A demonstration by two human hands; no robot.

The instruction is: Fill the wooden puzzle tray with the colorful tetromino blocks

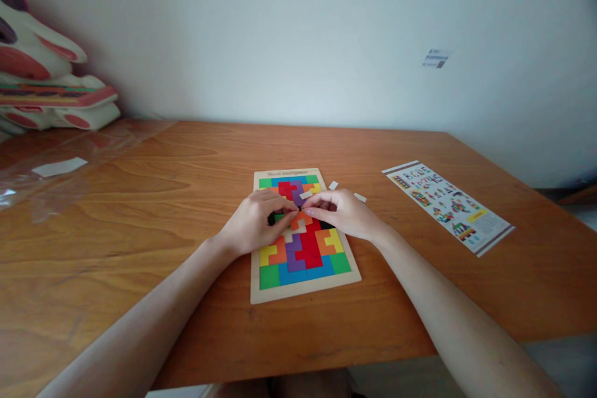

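On a brown counter, a puzzle board lies flat below the left hand and right hand. Probably light, stiff and smooth, it would lift best by its rim, its pieces by their edges. Both hands bend fingertips close together near an orange piece; whether they pinch anything, I cannot tell.

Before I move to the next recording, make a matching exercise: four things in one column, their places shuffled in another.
1. Pale-rimmed rectangular wooden puzzle board
2. Long white printed paper sheet
3. Clear crumpled plastic wrapping
4. Small barcode sticker

A. On the left part of the brown wooden table
B. On the pale wall
C. Beneath the left hand and right hand
D. Flat, right of the right hand

Pairs: 1-C; 2-D; 3-A; 4-B
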